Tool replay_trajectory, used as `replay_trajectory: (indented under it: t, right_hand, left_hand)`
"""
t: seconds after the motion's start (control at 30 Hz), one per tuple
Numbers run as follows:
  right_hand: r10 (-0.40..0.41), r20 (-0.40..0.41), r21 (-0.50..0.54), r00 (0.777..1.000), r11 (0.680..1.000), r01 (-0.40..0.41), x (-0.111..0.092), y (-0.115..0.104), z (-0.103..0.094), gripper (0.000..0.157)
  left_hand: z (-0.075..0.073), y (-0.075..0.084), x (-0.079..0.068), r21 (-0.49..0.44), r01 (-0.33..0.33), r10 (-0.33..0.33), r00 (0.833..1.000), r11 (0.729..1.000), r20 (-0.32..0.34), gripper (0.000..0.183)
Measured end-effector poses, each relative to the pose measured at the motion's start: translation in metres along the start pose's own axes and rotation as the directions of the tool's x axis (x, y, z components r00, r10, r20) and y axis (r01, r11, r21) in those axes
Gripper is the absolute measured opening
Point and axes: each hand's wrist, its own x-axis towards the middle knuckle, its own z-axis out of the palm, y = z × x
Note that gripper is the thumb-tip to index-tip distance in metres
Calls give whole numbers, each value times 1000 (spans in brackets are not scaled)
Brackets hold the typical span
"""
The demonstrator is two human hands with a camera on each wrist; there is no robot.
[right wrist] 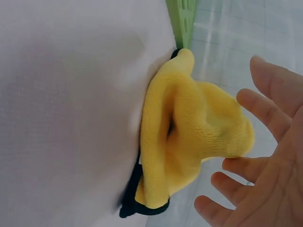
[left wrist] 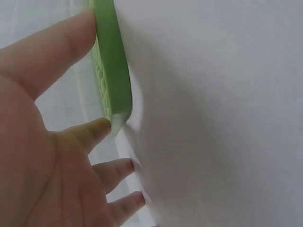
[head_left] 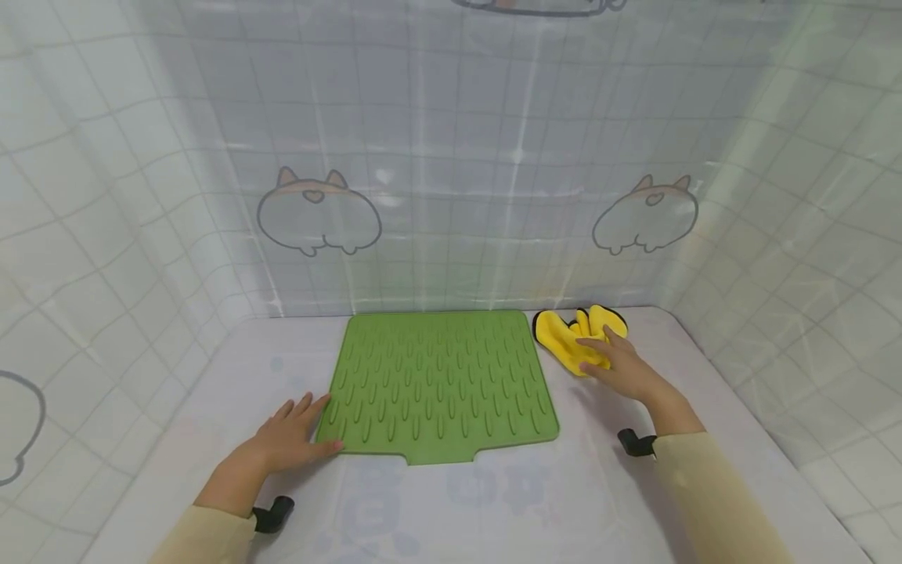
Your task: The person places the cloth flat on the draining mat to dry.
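Note:
A green mat (head_left: 437,376) with raised oval ridges and a tab at its front edge lies flat on the white table. At its front left corner, my left hand (head_left: 289,440) rests with spread fingers; the thumb and index finger touch the mat edge (left wrist: 116,71) in the left wrist view. A crumpled yellow cloth (head_left: 574,341) with black trim lies by the mat's back right corner. Over it is my right hand (head_left: 623,370), fingers apart and fairly straight. In the right wrist view, fingertips reach the side of the bunched cloth (right wrist: 189,127) without curling round it.
White tiled-pattern sheeting (head_left: 465,117) with cartoon dog outlines stands behind the table and on both sides. The white tabletop (head_left: 493,509) extends in front of the mat. A black wrist mount (head_left: 637,442) sits at the right sleeve, another wrist mount (head_left: 273,515) at the left.

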Motion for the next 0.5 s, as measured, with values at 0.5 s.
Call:
replay_trajectory:
  t: [0.5]
  right_hand:
    - [10,-83,-1,997,1000,-10,16,14,0,44]
  left_hand:
    - [2,-2,1,22,-1,1,1000,1000,5,99]
